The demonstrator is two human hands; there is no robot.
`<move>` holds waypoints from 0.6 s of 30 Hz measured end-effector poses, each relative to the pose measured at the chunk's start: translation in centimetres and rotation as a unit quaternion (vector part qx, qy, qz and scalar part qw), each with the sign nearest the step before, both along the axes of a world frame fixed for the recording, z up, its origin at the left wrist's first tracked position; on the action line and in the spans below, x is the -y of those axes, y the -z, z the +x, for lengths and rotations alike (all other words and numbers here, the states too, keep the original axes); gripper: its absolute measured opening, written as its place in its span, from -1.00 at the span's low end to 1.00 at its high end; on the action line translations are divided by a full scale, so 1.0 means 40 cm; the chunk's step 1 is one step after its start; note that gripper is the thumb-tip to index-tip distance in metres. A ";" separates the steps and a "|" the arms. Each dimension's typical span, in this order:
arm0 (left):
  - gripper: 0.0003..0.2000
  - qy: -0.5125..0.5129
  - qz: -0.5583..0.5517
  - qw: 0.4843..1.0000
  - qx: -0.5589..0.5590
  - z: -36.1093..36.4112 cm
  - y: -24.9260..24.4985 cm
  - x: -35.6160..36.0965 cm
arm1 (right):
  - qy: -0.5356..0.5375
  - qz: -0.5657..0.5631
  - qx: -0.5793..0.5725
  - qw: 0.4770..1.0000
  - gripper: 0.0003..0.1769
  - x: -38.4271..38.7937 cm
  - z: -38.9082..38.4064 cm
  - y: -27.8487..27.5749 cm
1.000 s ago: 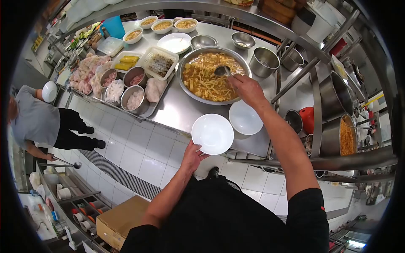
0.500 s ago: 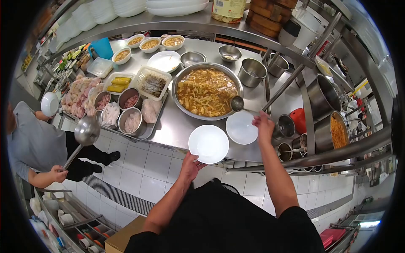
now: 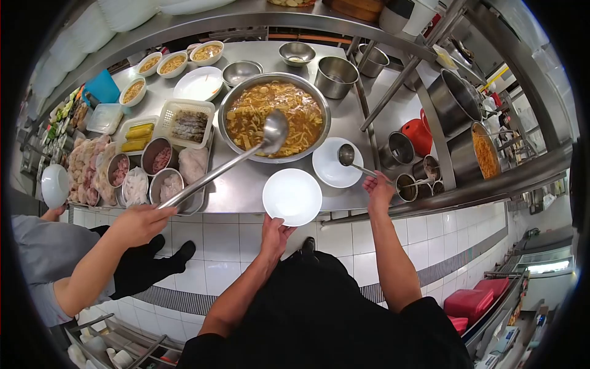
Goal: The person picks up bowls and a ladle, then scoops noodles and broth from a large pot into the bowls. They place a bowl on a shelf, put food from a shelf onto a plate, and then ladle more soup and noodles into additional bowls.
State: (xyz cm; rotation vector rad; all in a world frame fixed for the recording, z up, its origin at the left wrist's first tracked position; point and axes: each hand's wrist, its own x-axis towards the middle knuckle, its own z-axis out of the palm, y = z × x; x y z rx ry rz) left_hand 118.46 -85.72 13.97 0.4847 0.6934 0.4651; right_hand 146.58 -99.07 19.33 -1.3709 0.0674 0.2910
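My left hand (image 3: 275, 237) grips the near rim of a white bowl (image 3: 292, 198), held level at the table's front edge. In my right hand (image 3: 378, 192) is the handle of a small ladle (image 3: 346, 154). Its head hangs over a second white bowl (image 3: 330, 175), just right of the first. Behind both bowls stands a wide metal basin (image 3: 230, 139) of brown soup with noodle-like strips (image 3: 252, 114). A co-worker's hand (image 3: 142, 222) reaches in from the left with a large ladle (image 3: 275, 130), whose head overlaps the soup.
Raw meat (image 3: 89, 163), metal tubs (image 3: 167, 184) and a white basket (image 3: 206, 132) crowd the left side. Filled bowls (image 3: 173, 64) line the back left. Metal pots (image 3: 337, 77) stand behind right. A steel rail (image 3: 430, 206) crosses the right front; an overhead shelf (image 3: 246, 19) spans the back.
My small ladle has gone from the basin to over the second bowl. The co-worker's large ladle has swung right, over the soup. The whole view has shifted.
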 end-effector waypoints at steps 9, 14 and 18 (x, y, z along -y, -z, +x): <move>-0.31 -0.023 -0.003 1.000 -0.007 0.019 -0.007 0.008 | -0.026 -0.042 -0.025 0.998 -0.71 -0.038 0.043 0.094; -0.31 -0.025 -0.014 1.000 -0.006 0.017 -0.004 0.011 | -0.017 -0.019 -0.059 0.998 -0.73 -0.042 0.060 0.110; -0.31 -0.032 0.001 0.999 -0.004 0.019 -0.008 0.018 | -0.040 0.002 -0.172 0.984 -0.73 0.039 0.026 0.099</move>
